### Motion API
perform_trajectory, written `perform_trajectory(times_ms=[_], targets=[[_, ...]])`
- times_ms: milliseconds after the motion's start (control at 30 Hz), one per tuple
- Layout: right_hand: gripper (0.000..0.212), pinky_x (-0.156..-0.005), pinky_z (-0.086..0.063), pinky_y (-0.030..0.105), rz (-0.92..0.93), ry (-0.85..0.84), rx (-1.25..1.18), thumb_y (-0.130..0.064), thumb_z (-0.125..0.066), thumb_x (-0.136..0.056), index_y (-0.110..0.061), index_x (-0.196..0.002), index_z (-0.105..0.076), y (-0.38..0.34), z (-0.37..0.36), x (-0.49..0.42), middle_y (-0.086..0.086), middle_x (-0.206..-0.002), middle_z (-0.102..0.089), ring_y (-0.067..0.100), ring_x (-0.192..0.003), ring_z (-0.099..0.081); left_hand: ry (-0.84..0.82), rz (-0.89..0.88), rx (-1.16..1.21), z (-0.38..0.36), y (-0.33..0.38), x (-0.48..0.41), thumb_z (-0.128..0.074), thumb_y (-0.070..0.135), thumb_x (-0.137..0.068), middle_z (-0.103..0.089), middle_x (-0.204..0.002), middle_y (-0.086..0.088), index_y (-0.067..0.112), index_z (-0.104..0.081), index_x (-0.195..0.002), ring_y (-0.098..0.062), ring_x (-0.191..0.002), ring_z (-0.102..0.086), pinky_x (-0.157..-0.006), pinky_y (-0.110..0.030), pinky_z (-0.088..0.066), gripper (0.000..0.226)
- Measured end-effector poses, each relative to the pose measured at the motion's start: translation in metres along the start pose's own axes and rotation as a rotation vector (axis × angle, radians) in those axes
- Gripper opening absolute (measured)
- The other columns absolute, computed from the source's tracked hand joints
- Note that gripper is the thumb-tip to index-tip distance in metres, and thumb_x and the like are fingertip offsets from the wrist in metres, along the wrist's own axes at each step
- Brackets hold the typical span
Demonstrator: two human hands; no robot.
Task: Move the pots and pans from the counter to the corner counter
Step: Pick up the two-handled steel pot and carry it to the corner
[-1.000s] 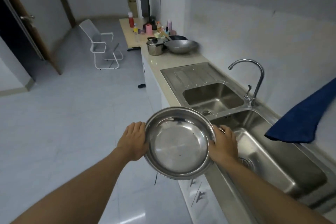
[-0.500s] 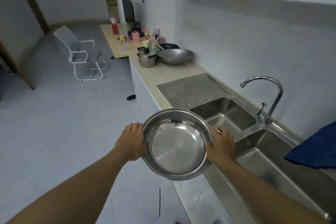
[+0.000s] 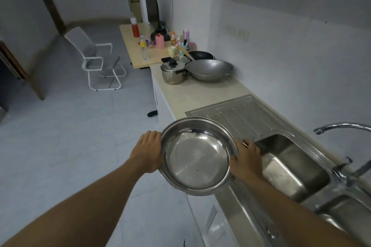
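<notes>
Counter (image 3: 200,94): beige top running along the wall, far end crowded with cookware.
Sink (image 3: 291,166): steel double basin with drainboard, just right of the hands.
Steel pan (image 3: 197,155): round, shiny, empty; held in the air over the counter's front edge, tilted toward the camera.
Wok (image 3: 209,69): grey, on the far counter, touching the lidded pot (image 3: 173,73).
Left hand (image 3: 146,152): wrapped on the pan's left rim.
Right hand (image 3: 246,158): gripping the right rim, fingers beneath.
</notes>
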State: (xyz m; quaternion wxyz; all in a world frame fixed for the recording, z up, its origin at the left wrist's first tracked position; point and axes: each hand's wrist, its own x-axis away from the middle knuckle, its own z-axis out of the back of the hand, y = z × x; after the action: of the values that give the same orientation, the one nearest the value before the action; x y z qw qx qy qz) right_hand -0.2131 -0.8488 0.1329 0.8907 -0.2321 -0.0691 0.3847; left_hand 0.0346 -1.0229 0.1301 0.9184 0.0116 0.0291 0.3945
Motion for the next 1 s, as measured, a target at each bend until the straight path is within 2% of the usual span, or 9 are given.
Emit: perform_trajectory(times_ms=[133, 233, 333, 433, 533, 700, 833, 1000], targets=[[0.039, -0.109, -0.031, 0.041, -0.003, -0.017, 0.007, -0.016, -0.059, -0.086, -0.020, -0.125, -0.059, -0.019, -0.019, -0.046, 0.010, -0.141, -0.045, 0.033, -0.131, -0.037, -0.020, -0.012, -0.014, -0.007, -0.026, -0.048, -0.064, 0.037, -0.087, -0.045, -0.130, -0.001, 0.017, -0.039, -0.135, -0.021, -0.118, -0.040, -0.111, -0.036, -0.031, 0.058], [0.037, -0.108, -0.035, 0.044, -0.022, -0.016, 0.009, -0.020, -0.062, -0.086, -0.021, -0.123, -0.059, -0.034, -0.037, -0.080, 0.009, -0.139, -0.047, 0.032, -0.129, -0.039, -0.030, -0.031, 0.015, -0.015, -0.049, -0.087, -0.064, 0.036, -0.086, -0.044, -0.130, -0.002, 0.017, -0.037, -0.135, -0.021, -0.119, -0.039, -0.112, -0.037, -0.030, 0.058], [0.035, -0.105, -0.038, 0.045, -0.058, 0.003, 0.009, -0.022, -0.062, -0.086, -0.022, -0.120, -0.060, -0.051, -0.057, -0.109, 0.009, -0.137, -0.047, 0.033, -0.125, -0.041, -0.063, -0.052, 0.033, -0.022, -0.073, -0.128, -0.066, 0.037, -0.086, -0.039, -0.139, -0.005, 0.015, -0.032, -0.140, -0.026, -0.131, -0.034, -0.117, -0.041, -0.026, 0.068], [0.031, -0.102, -0.039, 0.044, -0.092, 0.037, 0.001, -0.023, -0.061, -0.087, -0.021, -0.118, -0.061, -0.067, -0.075, -0.134, 0.011, -0.133, -0.050, 0.034, -0.120, -0.043, -0.130, -0.078, 0.040, -0.025, -0.098, -0.168, -0.062, 0.038, -0.091, -0.020, -0.159, -0.015, 0.007, -0.015, -0.152, -0.035, -0.148, -0.015, -0.123, -0.045, -0.015, 0.083], [0.034, -0.102, -0.039, 0.043, -0.154, 0.077, -0.007, -0.024, -0.062, -0.088, -0.023, -0.122, -0.061, -0.086, -0.088, -0.155, 0.010, -0.133, -0.050, 0.032, -0.121, -0.042, -0.214, -0.127, 0.025, -0.024, -0.120, -0.206, -0.058, 0.035, -0.096, 0.006, -0.164, -0.018, 0.004, 0.007, -0.155, -0.033, -0.152, 0.008, -0.124, -0.044, -0.002, 0.094], [0.042, -0.107, -0.033, 0.041, -0.222, 0.090, 0.048, -0.021, -0.062, -0.087, -0.018, -0.129, -0.058, -0.104, -0.102, -0.189, 0.014, -0.138, -0.047, 0.034, -0.127, -0.039, -0.216, -0.264, -0.012, -0.023, -0.140, -0.268, -0.055, 0.031, -0.098, 0.012, -0.164, -0.016, 0.002, 0.016, -0.153, -0.031, -0.151, 0.011, -0.124, -0.043, 0.000, 0.094], [0.050, -0.109, -0.033, 0.043, -0.244, 0.061, 0.155, -0.022, -0.063, -0.085, -0.012, -0.133, -0.054, -0.105, -0.110, -0.219, 0.014, -0.143, -0.047, 0.035, -0.130, -0.040, -0.228, -0.323, -0.013, -0.028, -0.141, -0.311, -0.066, 0.030, -0.092, 0.014, -0.164, -0.015, 0.005, 0.018, -0.153, -0.029, -0.152, 0.011, -0.124, -0.043, -0.002, 0.108], [0.050, -0.106, -0.038, 0.045, -0.288, 0.089, 0.151, -0.023, -0.063, -0.084, -0.014, -0.132, -0.054, -0.102, -0.120, -0.269, 0.011, -0.140, -0.050, 0.035, -0.127, -0.043, -0.252, -0.361, -0.015, -0.040, -0.139, -0.377, -0.066, 0.033, -0.092, 0.016, -0.164, -0.015, 0.005, 0.019, -0.153, -0.028, -0.151, 0.012, -0.124, -0.043, -0.001, 0.108]])
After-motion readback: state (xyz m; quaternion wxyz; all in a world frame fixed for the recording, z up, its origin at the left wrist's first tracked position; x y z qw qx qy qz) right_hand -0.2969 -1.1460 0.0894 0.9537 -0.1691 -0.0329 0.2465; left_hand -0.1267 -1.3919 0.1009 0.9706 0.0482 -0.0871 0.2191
